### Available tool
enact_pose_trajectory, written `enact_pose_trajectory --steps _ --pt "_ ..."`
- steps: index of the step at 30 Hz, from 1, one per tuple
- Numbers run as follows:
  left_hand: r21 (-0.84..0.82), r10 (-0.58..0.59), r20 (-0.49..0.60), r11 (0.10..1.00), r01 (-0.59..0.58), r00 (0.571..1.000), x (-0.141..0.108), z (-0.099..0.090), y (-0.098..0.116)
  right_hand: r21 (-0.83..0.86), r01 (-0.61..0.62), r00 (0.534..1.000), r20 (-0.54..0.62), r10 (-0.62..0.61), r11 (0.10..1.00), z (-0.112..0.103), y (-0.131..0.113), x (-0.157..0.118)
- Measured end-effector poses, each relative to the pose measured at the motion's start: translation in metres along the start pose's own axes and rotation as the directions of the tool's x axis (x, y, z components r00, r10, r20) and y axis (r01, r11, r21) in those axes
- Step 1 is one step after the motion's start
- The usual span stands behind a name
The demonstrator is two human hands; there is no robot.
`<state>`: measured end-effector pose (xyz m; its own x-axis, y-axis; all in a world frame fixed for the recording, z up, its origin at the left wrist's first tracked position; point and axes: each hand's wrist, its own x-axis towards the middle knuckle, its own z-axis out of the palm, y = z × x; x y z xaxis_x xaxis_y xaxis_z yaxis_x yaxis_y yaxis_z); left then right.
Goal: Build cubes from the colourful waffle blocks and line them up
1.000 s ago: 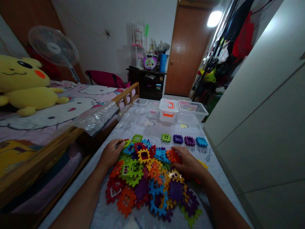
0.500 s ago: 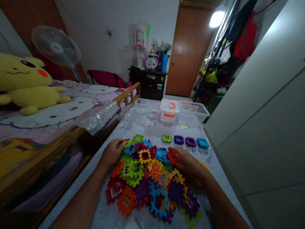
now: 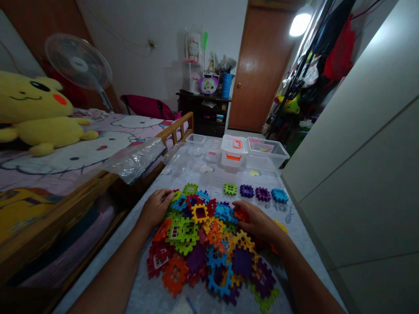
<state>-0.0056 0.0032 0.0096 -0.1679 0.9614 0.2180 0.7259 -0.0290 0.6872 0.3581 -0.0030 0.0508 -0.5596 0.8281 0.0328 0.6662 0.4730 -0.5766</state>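
A heap of colourful interlocking plastic building tiles (image 3: pixel 183 231) with toothed edges lies on the cloth-covered table (image 3: pixel 183 303). My left hand (image 3: pixel 157 208) rests against the heap's left side, fingers loosely curved and apart, closing on nothing. At the right side, my right hand (image 3: pixel 257 218) lies over the heap with thumb and fingers apart, touching an orange-red tile (image 3: pixel 241 213) that it partly hides. Behind the heap stand a green tile block (image 3: pixel 230 189), a dark purple block (image 3: pixel 246 190), a purple block (image 3: pixel 262 193) and a blue block (image 3: pixel 279 195) in a row.
At the table's far end stand a lidded clear box with orange latches (image 3: pixel 233 150) and an open clear bin (image 3: pixel 268 150). A bed with a wooden rail (image 3: pixel 94 192) borders the left, a pale cabinet (image 3: pixel 366 174) the right. A plastic bag (image 3: pixel 134 159) hangs over the rail.
The view has shifted very slightly. Both hands stay in the same places at the heap's sides, and the tiles lie as before.
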Motion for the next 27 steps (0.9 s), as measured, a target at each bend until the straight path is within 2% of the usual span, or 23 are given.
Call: enact_pose_trajectory --steps 6,13,19,27 --pt "0.006 0.007 -0.009 1.0 -0.007 1.0 0.0 0.0 0.0 0.029 -0.038 0.999 -0.008 0.038 0.999 -0.004 0.002 -0.005" --pt "0.01 0.009 -0.006 1.0 -0.009 1.0 0.001 0.0 -0.001 0.128 -0.078 0.994 0.091 0.066 0.989 -0.02 0.006 -0.02" --pt "-0.01 0.008 -0.01 1.0 -0.008 1.0 0.001 0.001 -0.002 0.068 -0.003 0.997 0.081 -0.002 0.998 -0.015 0.014 -0.021" --pt "-0.009 -0.006 -0.007 1.0 0.006 1.0 0.0 0.0 0.0 -0.027 0.031 0.999 0.035 -0.03 0.999 -0.012 0.015 -0.017"
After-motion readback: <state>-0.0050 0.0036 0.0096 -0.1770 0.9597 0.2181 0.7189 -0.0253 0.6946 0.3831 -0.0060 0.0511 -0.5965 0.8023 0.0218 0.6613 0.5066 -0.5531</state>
